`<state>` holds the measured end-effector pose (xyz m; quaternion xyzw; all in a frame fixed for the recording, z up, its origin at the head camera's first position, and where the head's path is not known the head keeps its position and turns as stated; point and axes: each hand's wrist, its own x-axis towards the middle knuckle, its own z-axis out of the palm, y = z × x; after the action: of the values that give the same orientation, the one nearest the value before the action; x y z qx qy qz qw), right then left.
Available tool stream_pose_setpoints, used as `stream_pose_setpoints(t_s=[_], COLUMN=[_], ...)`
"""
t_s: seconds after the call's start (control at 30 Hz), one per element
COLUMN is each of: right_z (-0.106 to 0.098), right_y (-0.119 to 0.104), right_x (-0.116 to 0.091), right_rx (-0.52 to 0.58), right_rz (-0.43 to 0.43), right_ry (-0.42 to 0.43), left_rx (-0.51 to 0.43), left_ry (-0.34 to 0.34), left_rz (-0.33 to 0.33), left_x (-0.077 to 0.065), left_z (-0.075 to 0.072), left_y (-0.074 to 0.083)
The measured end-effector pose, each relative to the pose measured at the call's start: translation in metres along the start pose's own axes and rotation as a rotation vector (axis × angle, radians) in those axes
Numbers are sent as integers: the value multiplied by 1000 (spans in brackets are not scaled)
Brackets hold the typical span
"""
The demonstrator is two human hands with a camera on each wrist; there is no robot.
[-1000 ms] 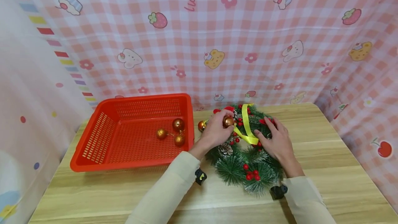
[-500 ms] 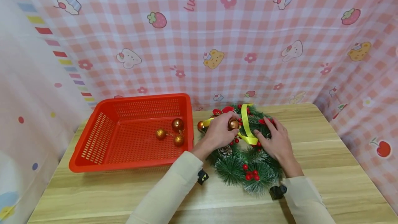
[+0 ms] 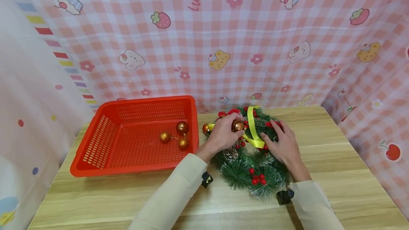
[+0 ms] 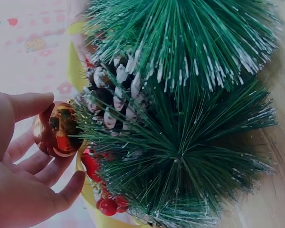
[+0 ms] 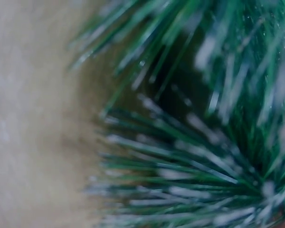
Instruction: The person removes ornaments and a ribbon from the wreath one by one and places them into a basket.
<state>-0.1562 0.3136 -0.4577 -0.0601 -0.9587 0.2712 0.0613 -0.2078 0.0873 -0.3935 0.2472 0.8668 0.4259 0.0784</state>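
A green Christmas wreath (image 3: 238,173) lies on the table, trimmed with red berries, frosted pine cones (image 4: 116,95) and a yellow ribbon (image 3: 252,123). Between thumb and fingers, my left hand (image 3: 222,134) holds a shiny copper-gold bauble (image 3: 238,126) over the wreath's upper left part. In the left wrist view the same bauble (image 4: 59,128) sits against the needles. My right hand (image 3: 284,146) holds the right side of the wreath, thumb near the ribbon and fingers by a red flower. Only blurred needles (image 5: 180,161) appear in the right wrist view.
To the left stands a red plastic basket (image 3: 96,168) with several gold baubles (image 3: 182,127) in its right part. Another gold bauble (image 3: 205,128) is at the wreath's left edge. A pink checked cloth (image 3: 198,42) hangs behind the wooden table (image 3: 338,173).
My left hand shifts slightly right with the bauble, then a little back left. The right hand stays in place on the wreath.
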Motion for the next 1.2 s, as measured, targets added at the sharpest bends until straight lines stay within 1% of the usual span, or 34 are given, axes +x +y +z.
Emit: stream_pose_setpoints(t_s=[0.2, 0.47, 0.73, 0.9, 1.2], right_z=[2, 3, 2, 1, 2], right_y=[-5, -7, -7, -5, -1], right_x=[1, 2, 1, 0, -1], right_rx=[4, 4, 7, 9, 9], right_rz=[-4, 2, 8, 3, 1], right_ry=[0, -3, -15, -17, -4], left_rx=[-23, -60, -60, -76, -127], left_ry=[-7, 16, 68, 87, 97], left_rz=[-30, -55, -58, -77, -36], left_x=[-1, 0, -4, -8, -14], left_z=[0, -1, -10, -15, -24], left_y=[-3, -10, -10, -8, -10])
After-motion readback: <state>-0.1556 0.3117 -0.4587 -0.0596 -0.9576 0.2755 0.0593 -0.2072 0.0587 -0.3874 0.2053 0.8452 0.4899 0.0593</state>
